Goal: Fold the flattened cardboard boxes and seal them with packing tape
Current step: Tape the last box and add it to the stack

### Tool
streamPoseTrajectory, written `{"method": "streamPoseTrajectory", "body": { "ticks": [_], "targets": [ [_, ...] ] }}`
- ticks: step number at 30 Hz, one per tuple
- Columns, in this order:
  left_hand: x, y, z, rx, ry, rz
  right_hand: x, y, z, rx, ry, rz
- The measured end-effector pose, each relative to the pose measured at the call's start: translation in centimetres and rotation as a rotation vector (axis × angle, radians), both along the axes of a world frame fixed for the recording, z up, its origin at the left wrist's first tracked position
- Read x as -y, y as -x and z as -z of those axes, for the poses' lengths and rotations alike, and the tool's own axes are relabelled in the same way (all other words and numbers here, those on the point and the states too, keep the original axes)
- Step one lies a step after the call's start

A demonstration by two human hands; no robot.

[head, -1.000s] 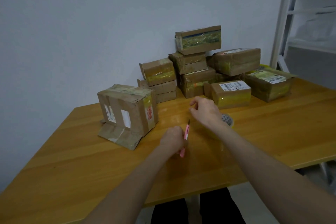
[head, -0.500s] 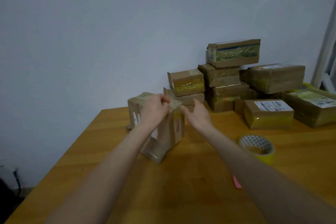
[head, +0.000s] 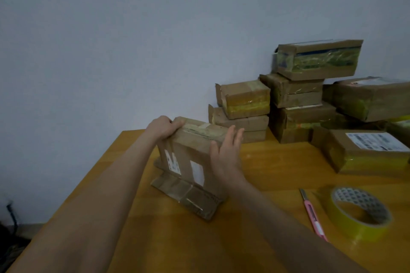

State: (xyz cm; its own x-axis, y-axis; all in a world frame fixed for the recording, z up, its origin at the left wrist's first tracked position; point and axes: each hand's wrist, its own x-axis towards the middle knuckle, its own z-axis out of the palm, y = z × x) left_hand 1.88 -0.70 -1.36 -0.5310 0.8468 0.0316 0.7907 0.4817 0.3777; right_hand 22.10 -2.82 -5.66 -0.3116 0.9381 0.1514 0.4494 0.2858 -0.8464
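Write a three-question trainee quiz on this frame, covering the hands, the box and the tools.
1. True or false: the pink utility knife lies on the orange wooden table, in neither hand.
2. How does the right hand meet the upright brown cardboard box with white labels? A) flat, fingers straight, against its right side B) pinching a bottom flap C) curled underneath it
3. Which lies nearer that box: the knife or the yellow roll of packing tape?
Key: 1 true; 2 A; 3 the knife.
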Motion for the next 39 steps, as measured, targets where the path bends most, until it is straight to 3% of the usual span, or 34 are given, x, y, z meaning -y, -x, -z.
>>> {"method": "streamPoseTrajectory", "body": {
  "ticks": [4, 10, 12, 16, 20, 22, 25, 27, 29, 32, 36, 39],
  "targets": [
    [2.1, 0.2, 0.4, 0.133, -0.045, -0.078, -2.4, -1.7, -1.4, -0.174, 0.248, -0.023],
    [4.9, -3.4, 0.9, 0.262, -0.194, -0.129, -5.0, -4.5, -3.9, -0.26, 0.582, -0.21],
    [5.3, -4.9, 1.1, 0.282, -0.229, -0.111, -4.3, -4.4, -4.3, -0.3, 0.574, -0.17],
    [6.1, -5.5, 1.7, 0.393, -0.234, -0.126, -4.0, -3.9, -3.3, -0.023, 0.367, -0.067],
    [6.5, -4.5, 2.2, 0.469, -0.22, -0.102, -4.2, -5.1, -3.2, -0.067, 0.46, -0.203],
    [6.8, -4.7, 2.0, 0.359, -0.171, -0.07, -4.4, -5.1, -3.2, 0.026, 0.399, -0.201],
    [7.2, -6.3, 1.4, -0.22, -0.184, 0.011, -4.6, -4.1, -3.8, 0.354, -0.107, -0.146],
    [7.4, -8.0, 0.9, -0.424, -0.229, 0.247, -3.6, -3.4, -4.4, 0.446, -0.368, -0.326],
    [7.3, -8.7, 1.1, -0.447, -0.077, 0.401, -2.8, -2.9, -4.2, 0.667, -0.461, -0.531],
    [7.4, -8.3, 1.6, -0.451, 0.091, 0.388, -2.7, -2.5, -3.1, 0.934, -0.493, -0.54],
    [7.9, -7.4, 1.7, -0.377, 0.073, 0.273, -2.9, -3.3, -2.7, 0.905, -0.448, -0.41],
    [7.6, -7.2, 1.8, -0.313, 0.067, 0.17, -3.5, -4.4, -2.7, 0.72, -0.257, -0.343]
  ]
}}
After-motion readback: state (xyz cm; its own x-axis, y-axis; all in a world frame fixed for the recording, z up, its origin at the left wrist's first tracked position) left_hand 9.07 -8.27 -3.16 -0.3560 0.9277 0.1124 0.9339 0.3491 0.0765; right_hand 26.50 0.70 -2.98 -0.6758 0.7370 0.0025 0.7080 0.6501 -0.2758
